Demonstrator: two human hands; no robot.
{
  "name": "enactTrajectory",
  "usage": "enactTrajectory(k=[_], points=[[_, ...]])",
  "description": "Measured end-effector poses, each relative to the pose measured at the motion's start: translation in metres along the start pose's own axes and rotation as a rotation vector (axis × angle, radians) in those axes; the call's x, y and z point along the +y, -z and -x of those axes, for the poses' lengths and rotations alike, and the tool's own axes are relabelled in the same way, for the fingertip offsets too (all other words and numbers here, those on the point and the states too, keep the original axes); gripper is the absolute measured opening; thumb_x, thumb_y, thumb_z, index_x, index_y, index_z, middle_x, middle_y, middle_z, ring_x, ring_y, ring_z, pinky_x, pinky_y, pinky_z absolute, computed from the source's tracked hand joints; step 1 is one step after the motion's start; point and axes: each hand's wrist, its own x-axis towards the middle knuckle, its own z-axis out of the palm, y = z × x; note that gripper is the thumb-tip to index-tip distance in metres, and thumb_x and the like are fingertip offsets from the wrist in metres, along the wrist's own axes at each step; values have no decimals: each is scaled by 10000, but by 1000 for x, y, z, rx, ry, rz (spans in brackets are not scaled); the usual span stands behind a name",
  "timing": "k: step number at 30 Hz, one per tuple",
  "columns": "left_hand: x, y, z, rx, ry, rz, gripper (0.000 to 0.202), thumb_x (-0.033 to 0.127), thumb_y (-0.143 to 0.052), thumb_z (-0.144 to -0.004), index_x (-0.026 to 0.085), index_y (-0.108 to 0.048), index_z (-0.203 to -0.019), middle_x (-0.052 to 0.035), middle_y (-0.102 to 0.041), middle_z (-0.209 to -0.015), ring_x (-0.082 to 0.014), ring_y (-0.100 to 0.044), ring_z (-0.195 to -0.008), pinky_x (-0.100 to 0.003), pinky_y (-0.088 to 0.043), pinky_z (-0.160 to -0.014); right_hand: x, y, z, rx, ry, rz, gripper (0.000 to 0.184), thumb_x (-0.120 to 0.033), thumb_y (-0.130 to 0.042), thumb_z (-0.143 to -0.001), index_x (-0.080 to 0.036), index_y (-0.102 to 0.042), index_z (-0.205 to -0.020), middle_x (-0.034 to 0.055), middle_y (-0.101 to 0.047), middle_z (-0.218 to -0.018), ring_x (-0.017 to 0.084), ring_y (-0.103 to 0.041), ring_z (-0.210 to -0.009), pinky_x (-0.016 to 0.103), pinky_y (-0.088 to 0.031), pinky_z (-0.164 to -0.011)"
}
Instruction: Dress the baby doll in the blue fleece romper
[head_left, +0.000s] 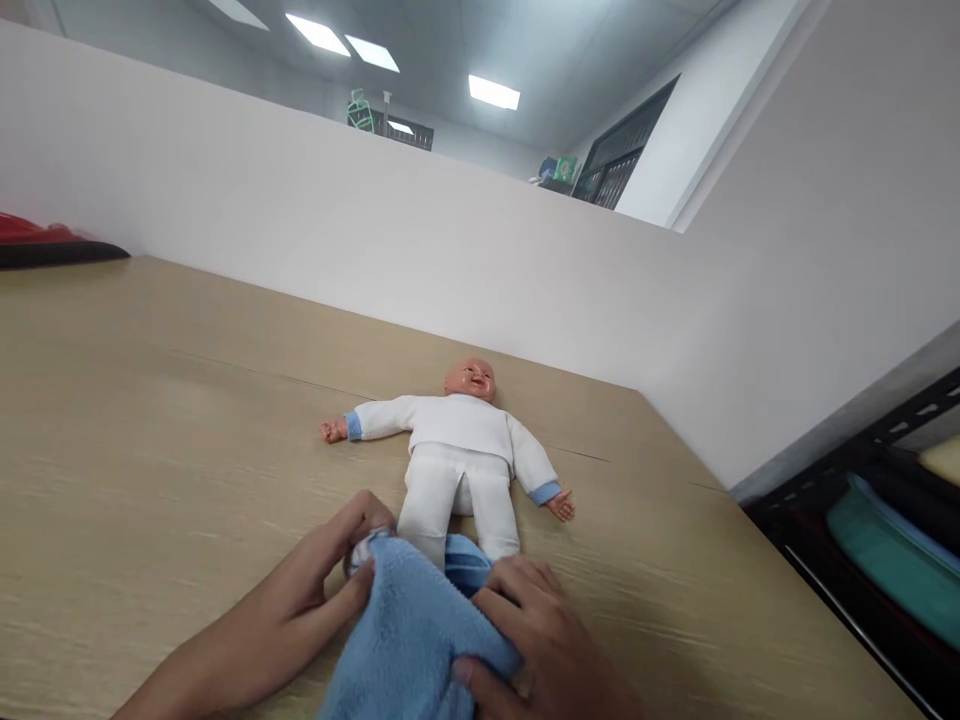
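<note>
A baby doll [461,430] in a white top with blue cuffs and white trousers lies on its back on the wooden table [187,420], arms spread and head toward the wall. Fluffy blue cloth [420,620], perhaps a small garment, is bunched around the lower ends of the doll's legs, hiding its feet. My left hand [345,565] is closed on the cloth's left edge, thumb in front. On the other side, my right hand [525,630] grips the right edge beside the doll's leg, its thumb pressed against the blue fabric.
A low white partition [420,240] runs behind the table. At the far left sits a red and black object [45,245]. To the right, below table height, a black metal rack [825,510] holds a teal item [892,560].
</note>
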Motion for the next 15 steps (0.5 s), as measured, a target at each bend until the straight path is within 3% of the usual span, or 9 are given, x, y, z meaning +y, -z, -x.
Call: enactTrajectory(k=[2,3,6,8,11,13,15], points=[[15,-5,-6,31,-31,3,339,578,-434,-1121,270,-568,-1069,5,-619,-1001,-203,-598,-931,-271,-511,-878,-6,9,-5,9,-53,-191,98,-285,-652,-961,-242,-643,-1049,65,-674,-1185,287,-618,-1165,445,-501,-1054],[23,-7,-10,18,-48,-7,307,553,-458,-1120,273,-580,-1089,8,-632,-1014,-202,-603,-942,-273,-504,-884,-8,14,-6,19,-72,-311,130,-237,-620,-951,-247,-645,-1078,61,-674,-1206,273,-616,-1182,427,-502,-1075],[43,-9,-28,-121,-122,-77,208,454,-523,-1105,297,-632,-1186,10,-680,-1128,-212,-627,-1049,-294,-483,-973,-13,19,-9,31,-165,-572,198,-220,-543,-960,-258,-652,-1120,44,-707,-1115,244,-662,-1089,378,-560,-1002],[47,-6,-42,-234,-183,-118,189,396,-541,-1093,290,-672,-1176,0,-681,-1183,-224,-633,-1107,-314,-479,-1022,-15,14,-7,47,-205,-548,294,-219,-539,-943,-254,-651,-1213,70,-714,-1206,268,-658,-1183,410,-554,-1058],[41,0,-63,-319,-251,-156,182,356,-581,-1063,264,-721,-1134,-34,-659,-1307,-264,-603,-1248,-353,-462,-1110,-15,-3,-1,41,-164,-340,570,-294,-704,-845,-247,-606,-1405,131,-638,-1468,378,-536,-1429,563,-390,-1264],[34,4,-72,-363,-266,-187,215,363,-572,-1072,259,-741,-1154,-53,-642,-1386,-282,-573,-1325,-384,-429,-1175,-11,-18,3,6,-166,-234,761,-420,-839,-772,-244,-585,-1467,152,-632,-1498,441,-510,-1456,638,-313,-1301],[24,6,-78,-419,-263,-222,303,390,-486,-1119,257,-752,-1178,-68,-645,-1402,-281,-574,-1339,-406,-408,-1208,-7,-29,4,-33,-171,-181,746,-523,-860,-776,-233,-625,-1422,146,-694,-1412,440,-567,-1397,671,-289,-1306]])
